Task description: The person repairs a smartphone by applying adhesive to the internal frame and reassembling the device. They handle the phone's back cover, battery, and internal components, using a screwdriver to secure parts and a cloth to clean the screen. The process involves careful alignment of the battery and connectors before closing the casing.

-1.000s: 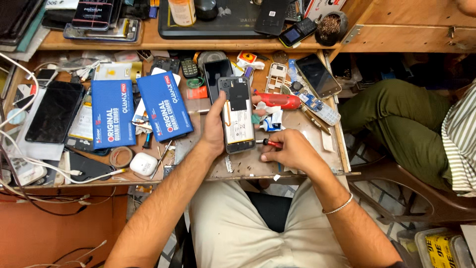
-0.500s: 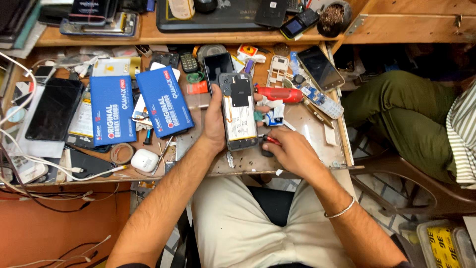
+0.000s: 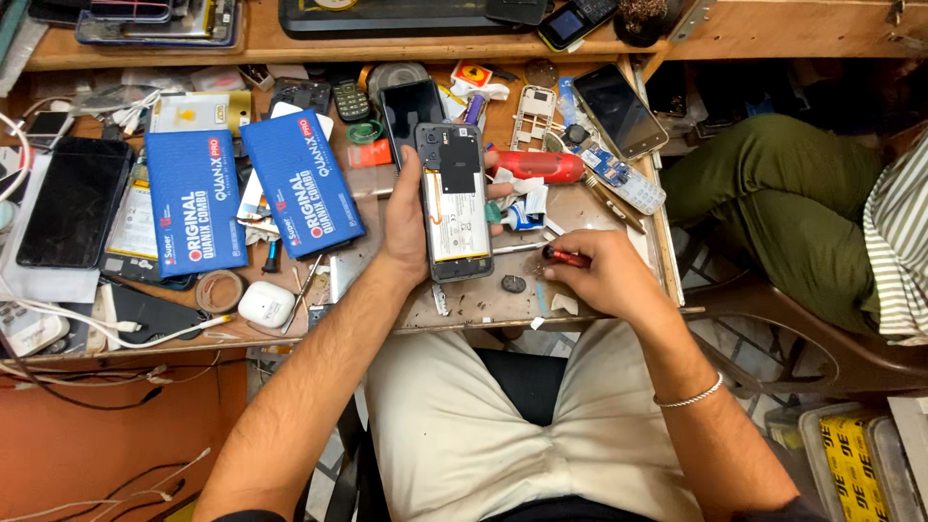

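The left hand [image 3: 406, 227] grasps an opened phone [image 3: 454, 201] with its back cover off. The palm is on the phone's left edge and the fingertips [image 3: 498, 188] come around its right edge. The phone is held over the middle of the wooden bench [image 3: 483, 300], its inside facing up – a white battery fills the lower part and a black plate covers the upper part.

The right hand [image 3: 604, 275] is closed around a screwdriver [image 3: 546, 251] with a red grip. The metal shaft points left, and its tip is at the lower right edge of the phone; I cannot tell if it really touches. A thin bracelet [image 3: 688, 394] is on the right wrist.

Just below the phone a small dark piece [image 3: 513, 283] lies on the bench. Left of the left hand two blue boxes [image 3: 246, 193] lie side by side, and further left is a black screen panel [image 3: 72, 203]. Below the boxes are a tape roll [image 3: 219, 290] and a white earbud case [image 3: 266, 304]. Behind the phone another dark phone [image 3: 411, 106] lies flat, and a red tool [image 3: 536, 166] is to its right, near the fingertips. A phone with a dark screen [image 3: 619, 109] rests tilted at the bench's right end. At the right side another person sits – green trousers [image 3: 793, 203] and a striped sleeve [image 3: 899, 251] are in view.
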